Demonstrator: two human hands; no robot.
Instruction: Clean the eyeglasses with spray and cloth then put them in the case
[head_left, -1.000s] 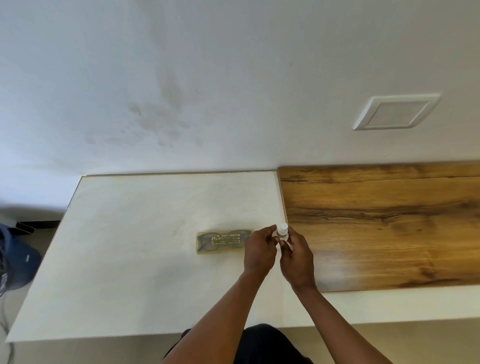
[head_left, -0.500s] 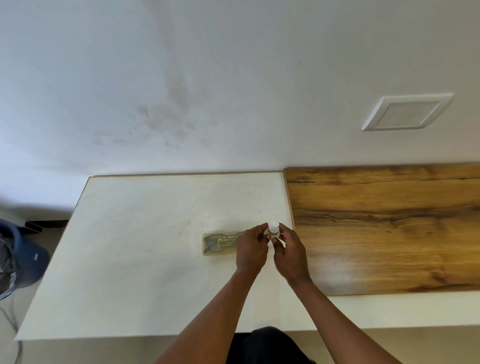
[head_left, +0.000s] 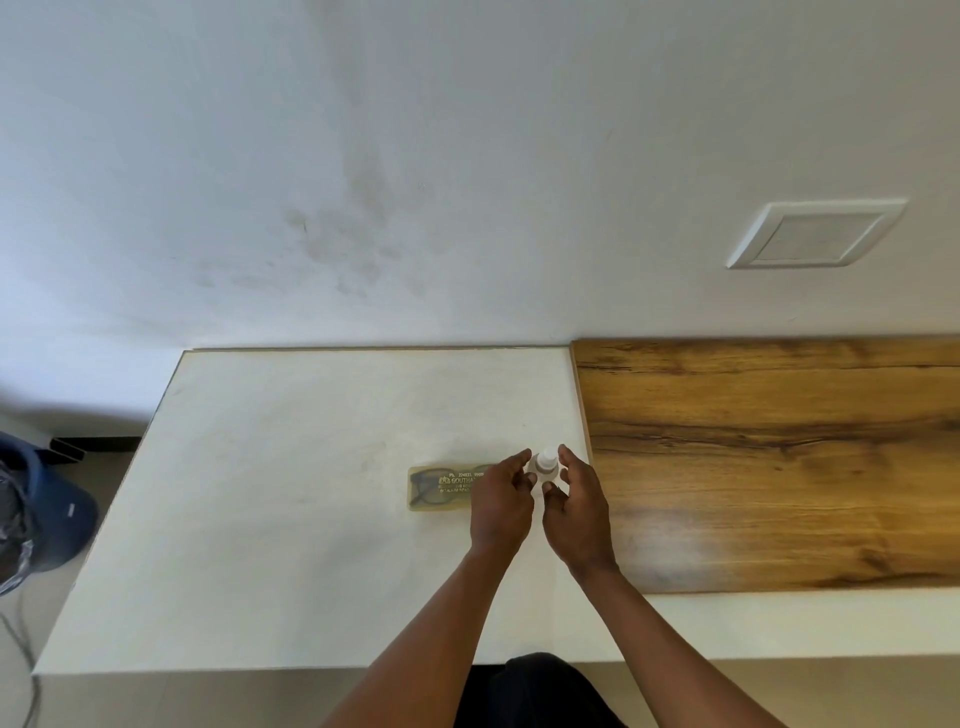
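A small white spray bottle (head_left: 546, 462) stands upright on the white table top (head_left: 291, 467), close to the seam with the wooden top. My left hand (head_left: 501, 501) and my right hand (head_left: 575, 512) flank the bottle, fingers spread and loose around it, barely touching it if at all. Left of my left hand lies a translucent yellowish glasses case (head_left: 440, 488) with printed lettering. Dark-framed eyeglasses (head_left: 427, 493) show through it. My left hand hides the case's right end. No cloth is in view.
A wood-grain top (head_left: 779, 457) adjoins the white one on the right. A white wall runs along the back, with a white plate (head_left: 815, 235) on it. A blue bin (head_left: 47, 514) with a dark liner stands on the floor at the left.
Both hands held the bottle and shifted it slightly left toward the case. Their fingers have now spread apart around it, and the bottle stays in place.
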